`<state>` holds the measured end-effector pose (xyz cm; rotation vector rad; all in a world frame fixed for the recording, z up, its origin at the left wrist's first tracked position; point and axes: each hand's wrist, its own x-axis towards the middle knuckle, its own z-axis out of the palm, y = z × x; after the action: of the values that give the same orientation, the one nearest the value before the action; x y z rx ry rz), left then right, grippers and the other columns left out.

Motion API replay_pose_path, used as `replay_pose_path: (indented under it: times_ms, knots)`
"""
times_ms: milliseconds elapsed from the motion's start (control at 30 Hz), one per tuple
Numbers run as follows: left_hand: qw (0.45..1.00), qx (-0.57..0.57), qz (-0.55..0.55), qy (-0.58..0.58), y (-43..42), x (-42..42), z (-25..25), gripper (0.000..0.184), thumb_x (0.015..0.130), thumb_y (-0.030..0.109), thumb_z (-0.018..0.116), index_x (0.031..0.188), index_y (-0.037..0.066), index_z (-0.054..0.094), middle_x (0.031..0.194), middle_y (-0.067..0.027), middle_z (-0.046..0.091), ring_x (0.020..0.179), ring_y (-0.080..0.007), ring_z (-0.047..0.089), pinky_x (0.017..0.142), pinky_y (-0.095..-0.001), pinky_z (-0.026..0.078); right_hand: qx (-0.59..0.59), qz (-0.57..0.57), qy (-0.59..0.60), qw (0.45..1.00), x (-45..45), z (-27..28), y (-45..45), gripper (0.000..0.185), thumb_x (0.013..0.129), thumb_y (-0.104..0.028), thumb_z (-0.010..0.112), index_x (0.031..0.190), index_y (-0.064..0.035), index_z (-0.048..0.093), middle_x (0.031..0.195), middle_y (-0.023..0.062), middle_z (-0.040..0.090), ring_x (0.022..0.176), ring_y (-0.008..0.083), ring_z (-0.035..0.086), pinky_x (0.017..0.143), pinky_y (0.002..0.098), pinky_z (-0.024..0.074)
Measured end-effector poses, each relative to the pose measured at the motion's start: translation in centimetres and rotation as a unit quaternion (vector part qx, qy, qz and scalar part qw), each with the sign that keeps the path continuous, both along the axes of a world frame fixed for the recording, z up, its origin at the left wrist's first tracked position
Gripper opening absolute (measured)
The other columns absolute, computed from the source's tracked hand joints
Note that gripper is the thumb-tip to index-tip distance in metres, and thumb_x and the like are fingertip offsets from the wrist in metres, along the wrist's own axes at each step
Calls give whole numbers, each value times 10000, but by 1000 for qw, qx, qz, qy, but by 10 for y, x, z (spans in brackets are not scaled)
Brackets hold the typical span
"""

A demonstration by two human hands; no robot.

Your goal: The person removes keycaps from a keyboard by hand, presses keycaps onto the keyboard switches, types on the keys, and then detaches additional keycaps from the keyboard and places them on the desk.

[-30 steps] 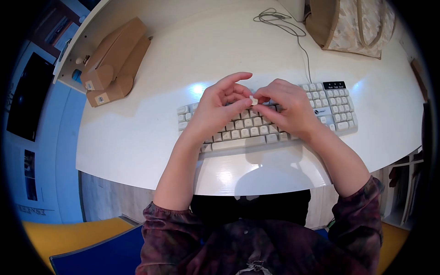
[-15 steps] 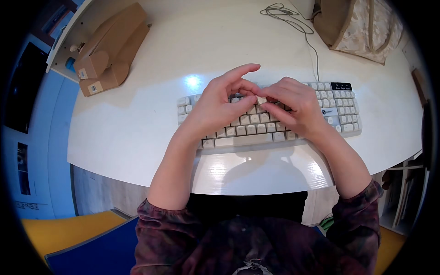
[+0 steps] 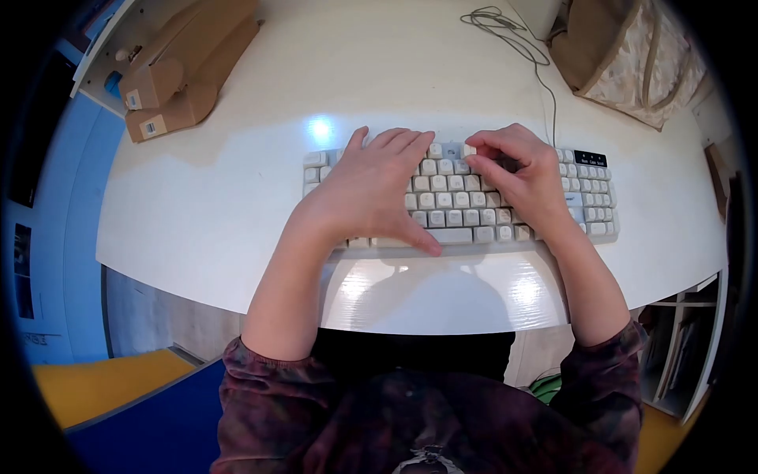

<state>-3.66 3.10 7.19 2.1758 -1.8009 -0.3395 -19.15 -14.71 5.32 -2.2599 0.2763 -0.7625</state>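
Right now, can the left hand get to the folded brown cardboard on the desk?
Probably yes. The bare, spread left hand is over the pale plastic keyboard, and past the keyboard's end only the smooth white desk separates it from the folded brown cardboard.

The white worktop (image 3: 213,213) is shiny. A pale keyboard (image 3: 462,199) lies flat near its front edge. A thin, loopy cord (image 3: 505,24) runs behind it. A bag (image 3: 632,67) sits back right, and brown cardboard (image 3: 185,75) back left.
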Motion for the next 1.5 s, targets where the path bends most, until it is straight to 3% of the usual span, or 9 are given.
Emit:
replay_pose_path:
  times_ms: [200,300,600,900,1100,1200,1300,1400,1500]
  knots:
    - [1000,-13,-4,-3,1,-1,-2,1242,532,557,906,1499,-12,373,1474,-204,471,1408,-337,417,1216,-536,213,-4,0,22,1000,6,2,-1,170,788,-89,789,951,-44,768,802,49,699,799,176,603,715,307,509]
    - [1000,-26,-9,0,1,1,-6,1231,538,566,899,1494,-12,382,1477,-201,470,1407,-337,418,1216,-537,218,43,-3,45,998,11,2,0,165,793,-116,788,943,-46,771,803,43,700,784,175,597,706,306,503]
    - [999,-39,-5,27,2,3,-8,1211,536,563,898,1478,-19,408,1471,-204,480,1410,-335,417,1215,-537,221,22,-32,180,983,28,12,-3,185,798,-187,795,915,-44,779,731,52,687,665,145,597,627,305,486]
    - [999,-36,-11,36,3,5,-8,1176,547,529,900,1467,-20,414,1446,-195,495,1389,-335,431,1201,-533,239,39,46,283,957,49,32,-16,132,773,-103,808,847,-2,767,679,41,687,626,108,603,612,264,488]
    - [999,-27,-15,38,6,7,-8,1163,552,517,901,1462,-24,417,1439,-195,498,1384,-335,433,1198,-524,246,112,49,280,952,52,27,-16,117,772,-60,810,860,9,777,701,33,700,646,87,607,621,244,496]
    - [999,-35,-13,37,6,7,-10,1160,555,514,901,1461,-26,419,1441,-194,498,1389,-331,428,1201,-520,242,103,72,276,953,48,24,-19,148,831,-98,796,946,-6,778,757,1,705,682,69,561,634,233,456]
    - [999,-25,-11,45,5,5,-6,1154,558,506,901,1462,-26,420,1441,-194,498,1390,-330,427,1206,-512,233,218,55,225,948,35,33,-29,196,858,-152,765,981,1,769,815,27,726,709,77,609,653,236,498]
    - [998,-50,-9,40,6,6,-11,1146,565,501,897,1464,-25,421,1439,-196,500,1392,-329,426,1210,-502,226,100,31,190,976,26,28,-42,242,895,-199,734,1047,-12,755,901,36,723,774,88,606,689,240,489]
    - [998,-43,-9,40,5,6,-10,1146,571,504,891,1470,-26,415,1448,-197,497,1398,-326,421,1213,-495,222,76,81,150,982,18,14,-36,256,898,-226,730,1053,-23,752,960,48,707,825,133,605,725,266,483]
